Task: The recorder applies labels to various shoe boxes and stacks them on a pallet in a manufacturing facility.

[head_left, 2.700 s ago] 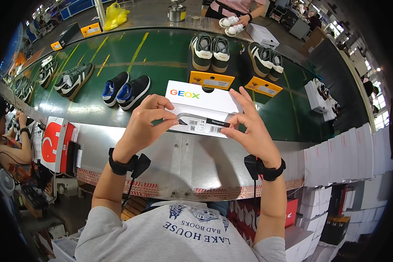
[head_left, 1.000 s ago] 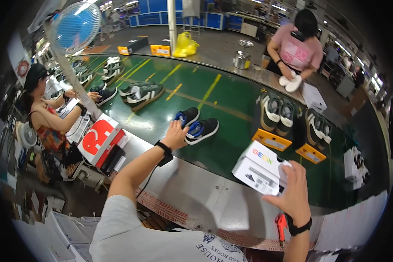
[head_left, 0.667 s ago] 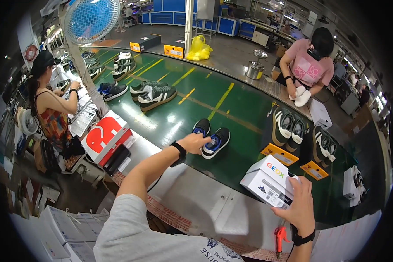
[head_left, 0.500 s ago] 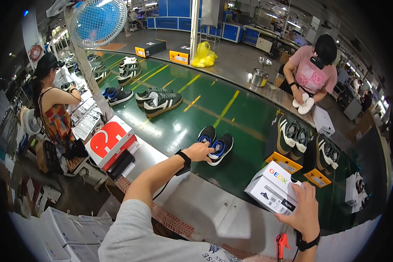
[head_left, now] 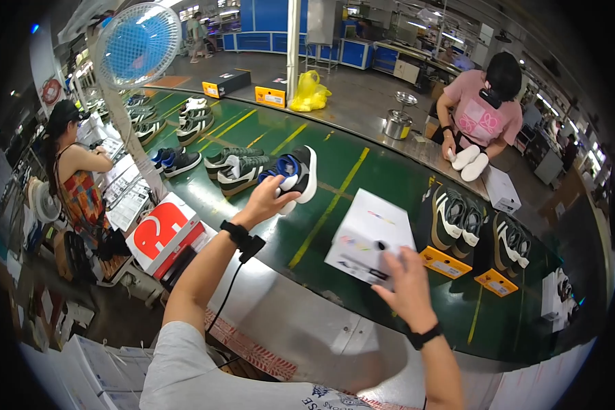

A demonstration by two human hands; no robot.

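Note:
My left hand (head_left: 265, 199) grips a pair of dark sneakers (head_left: 295, 171) with blue linings and white soles, lifted over the green conveyor belt (head_left: 307, 236). The nearer sneaker is tilted, with its sole facing right; the other is partly hidden behind it and my fingers. My right hand (head_left: 411, 287) is on the near right end of a white shoebox (head_left: 369, 229), thumb along its lower edge and fingers curled over the side. The box has its lid on and is slightly blurred.
Green-grey striped sneakers (head_left: 242, 174) and other pairs line the belt's far left. At right, more sneakers (head_left: 456, 215) sit on dark boxes with orange ends. A red-and-white shoebox (head_left: 162, 232) stands left, near a fan (head_left: 138, 46). A co-worker (head_left: 482, 113) opposite handles white shoes; another person (head_left: 76, 164) is left.
My left hand has raised the dark sneakers off the belt and carried them left and away from me. My right hand and the white shoebox have moved left, over the belt.

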